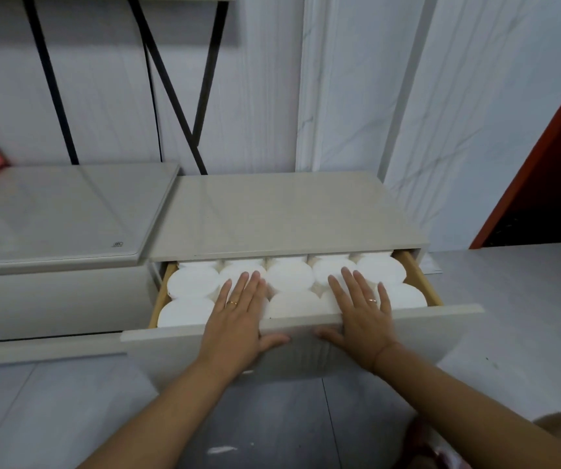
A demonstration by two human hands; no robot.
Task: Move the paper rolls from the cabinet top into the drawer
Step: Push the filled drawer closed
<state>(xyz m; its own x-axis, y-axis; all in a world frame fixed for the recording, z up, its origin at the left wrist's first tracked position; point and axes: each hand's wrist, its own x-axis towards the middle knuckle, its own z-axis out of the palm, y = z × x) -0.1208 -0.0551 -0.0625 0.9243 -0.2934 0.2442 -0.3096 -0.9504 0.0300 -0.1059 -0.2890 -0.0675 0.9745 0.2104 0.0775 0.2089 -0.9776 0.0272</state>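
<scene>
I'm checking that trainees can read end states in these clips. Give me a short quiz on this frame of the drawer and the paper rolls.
1. True or false: the drawer is pushed fully shut.
2. The left hand and right hand: A) each grip a roll; B) lie flat on the paper rolls, fingers straight; C) hang clear of the drawer.
3. Fill in: each thumb rests on the drawer's ___.
Key: 1 false; 2 B; 3 front.

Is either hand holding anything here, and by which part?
Nothing is held. The left hand and right hand lie flat, fingers straight, on the paper rolls in the open drawer, thumbs against its front.
</scene>
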